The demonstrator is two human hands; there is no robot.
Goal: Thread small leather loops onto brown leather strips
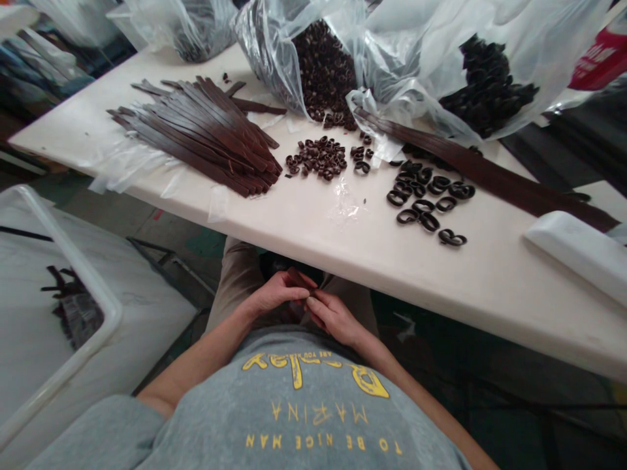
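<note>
My left hand [280,292] and my right hand [337,316] meet over my lap, just below the table's front edge. Both have their fingers closed on a brown leather-like strip [296,278], and their thumbs nearly touch. Much of the strip is hidden by the fingers. On the table above lies a fanned stack of long dark brown strips [210,137]. Right of the stack is a small heap of brown loops [323,158]. Larger black loops [425,207] are scattered farther right.
Clear plastic bags with brown loops [326,65] and black pieces [490,85] stand along the table's back. A long brown strap bundle [490,173] crosses the right side near a white block [578,251]. At left is a white bin [117,307] holding dark scraps.
</note>
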